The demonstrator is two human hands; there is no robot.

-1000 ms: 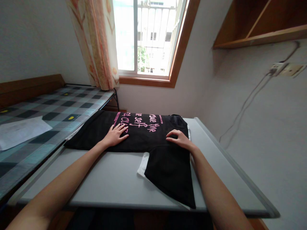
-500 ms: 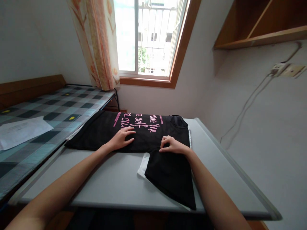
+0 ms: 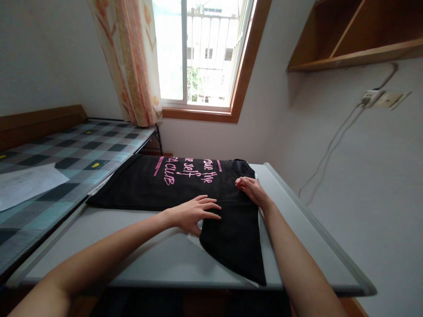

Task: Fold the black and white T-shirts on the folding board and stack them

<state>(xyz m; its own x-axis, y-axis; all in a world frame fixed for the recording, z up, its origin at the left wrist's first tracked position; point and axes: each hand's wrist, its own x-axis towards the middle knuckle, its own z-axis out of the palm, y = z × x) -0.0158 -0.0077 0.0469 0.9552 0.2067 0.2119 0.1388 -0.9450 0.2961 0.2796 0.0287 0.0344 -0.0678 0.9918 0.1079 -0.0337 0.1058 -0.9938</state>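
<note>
A black T-shirt (image 3: 145, 185) with pink lettering lies spread on the white tabletop (image 3: 139, 255), its neck toward the right and one sleeve pointing at me. My left hand (image 3: 194, 213) is over the spot where this sleeve meets the body, fingers spread and thumb near the sleeve's hem. Near the neckline and shoulder is my right hand (image 3: 253, 190), its fingers loosely bent, nothing visible in them. Whether it touches the cloth I cannot tell. A bit of white material (image 3: 193, 238) shows beneath the sleeve's left edge.
At left, a bed with a checked mattress (image 3: 109, 143) holds a sheet of paper (image 3: 36, 182). A curtain (image 3: 132, 66) hangs beside the window at the back. On the right wall are a wooden shelf (image 3: 350, 55) and a socket (image 3: 373, 97) with a dangling cable.
My left hand has moved right and nearer, from the lettering to the sleeve joint. The right hand has shifted up toward the neckline, its pinched fingers loosening. The view has turned slightly.
</note>
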